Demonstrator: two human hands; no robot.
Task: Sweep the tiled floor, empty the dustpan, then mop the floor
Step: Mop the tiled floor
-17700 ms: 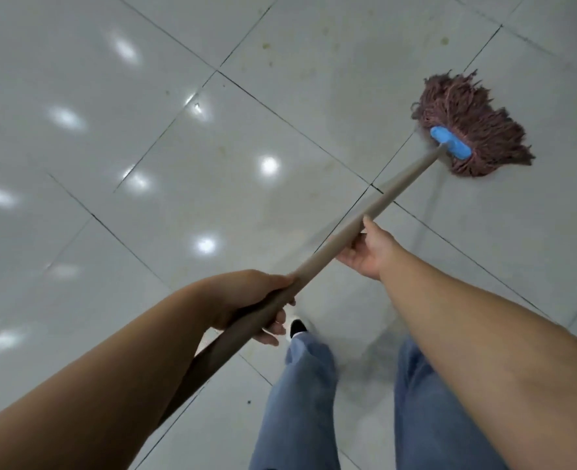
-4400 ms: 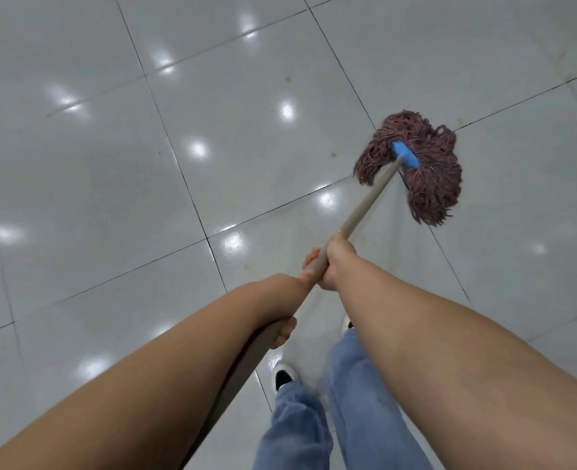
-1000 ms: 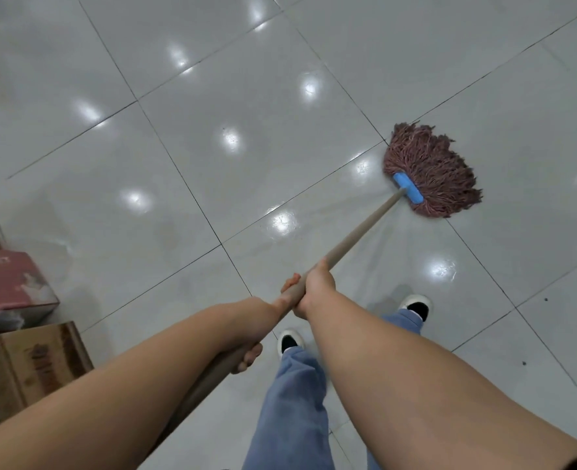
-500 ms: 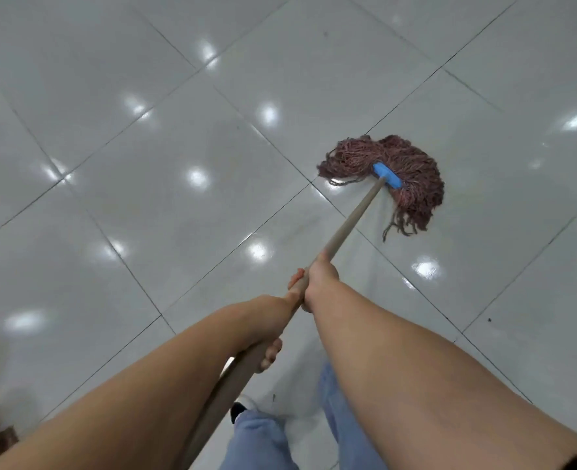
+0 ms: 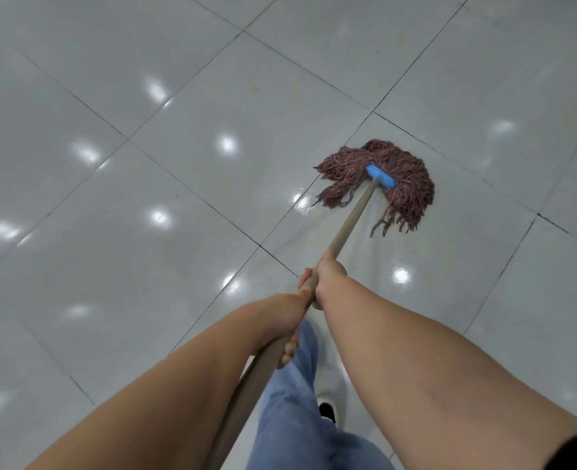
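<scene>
My right hand [image 5: 328, 278] grips the mop handle [image 5: 350, 220] ahead, fingers curled round the wood, and my left hand [image 5: 280, 320] holds it just behind, fingers wrapped underneath. The two hands sit close together on the shaft, which I judge gives me poor leverage: if the head snags, the handle could twist in my grip.

Out past my hands the handle runs down to the blue clamp [image 5: 380, 176], and the reddish mop head [image 5: 382, 178] lies on the tiled floor [image 5: 144, 300] just beside a crossing of grout lines. Its strands are bunched and curled back toward me on both sides instead of fanned flat, so I think the next stroke may smear in streaks and leave strips unwashed.

The tiles between the mop and my jeans [image 5: 294, 408] shine as if wet. My shoe [image 5: 328, 410] stands right there, so a careless step could make me slip, or leave prints on the cleaned patch.
</scene>
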